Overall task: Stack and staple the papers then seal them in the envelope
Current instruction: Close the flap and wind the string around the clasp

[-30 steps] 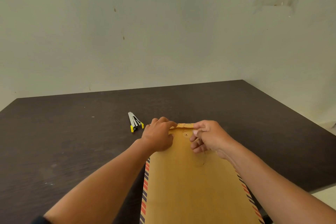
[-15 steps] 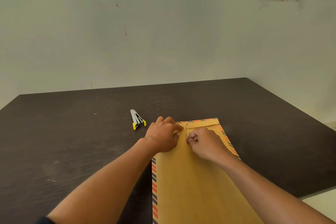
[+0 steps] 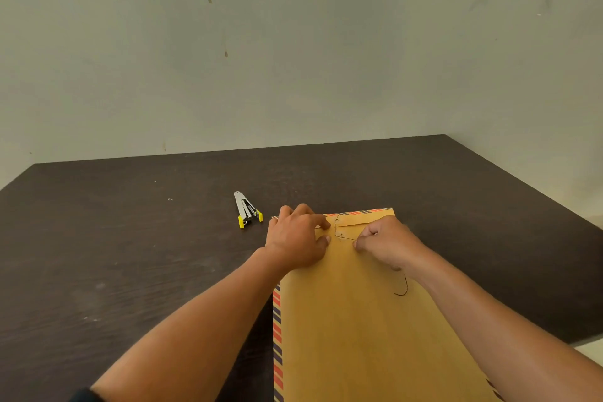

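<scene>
A large brown envelope (image 3: 352,320) with red and blue striped edges lies flat on the dark table (image 3: 130,254), its flap folded down at the far end. My left hand (image 3: 298,240) presses on the envelope's far left corner beside the flap. My right hand (image 3: 388,246) pinches the thin dark closure string (image 3: 403,289) next to the two small round fasteners (image 3: 341,234) on the flap. A loose end of the string curls below my right wrist. No papers are visible.
A small silver stapler (image 3: 246,210) with yellow tips lies on the table just left of the envelope's far end. Pale walls stand behind and to the right of the table. The table's right edge runs close to my right forearm.
The flap has gone from raised at the far end to folded flat. My right hand has shifted right and back, drawing the string out from the fasteners. My left hand stays in place.
</scene>
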